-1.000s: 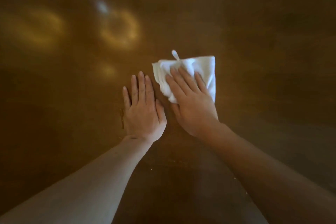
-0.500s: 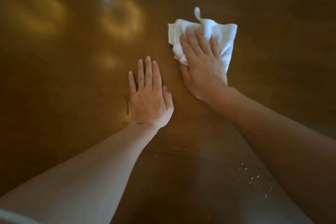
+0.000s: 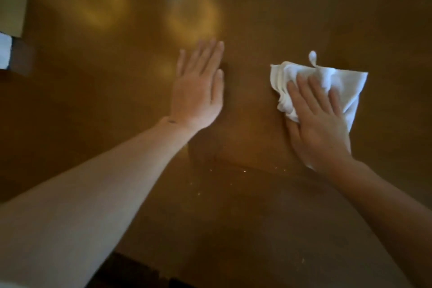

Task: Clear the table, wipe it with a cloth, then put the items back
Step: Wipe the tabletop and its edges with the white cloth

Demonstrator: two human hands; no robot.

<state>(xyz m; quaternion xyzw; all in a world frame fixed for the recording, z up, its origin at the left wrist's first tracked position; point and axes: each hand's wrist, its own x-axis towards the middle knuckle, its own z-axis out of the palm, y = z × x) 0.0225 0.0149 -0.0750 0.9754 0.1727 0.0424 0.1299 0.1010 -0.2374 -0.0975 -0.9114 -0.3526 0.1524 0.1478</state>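
Pressing flat, fingers straight: right hand [image 3: 320, 124] on top of white cloth [image 3: 327, 84], bunched against brown table [image 3: 257, 229] on the right side. Left hand [image 3: 198, 91] palm-down, fingers together and straight, touching bare wood well apart from the cloth. Pale box [image 3: 11, 11] at far left edge, something white just below it. Scattered small crumbs [image 3: 233, 172] near both wrists.

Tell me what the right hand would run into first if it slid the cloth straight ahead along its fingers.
Nothing, it seems: ahead of the right hand and white cloth only bare brown table shows up to the picture's edge.
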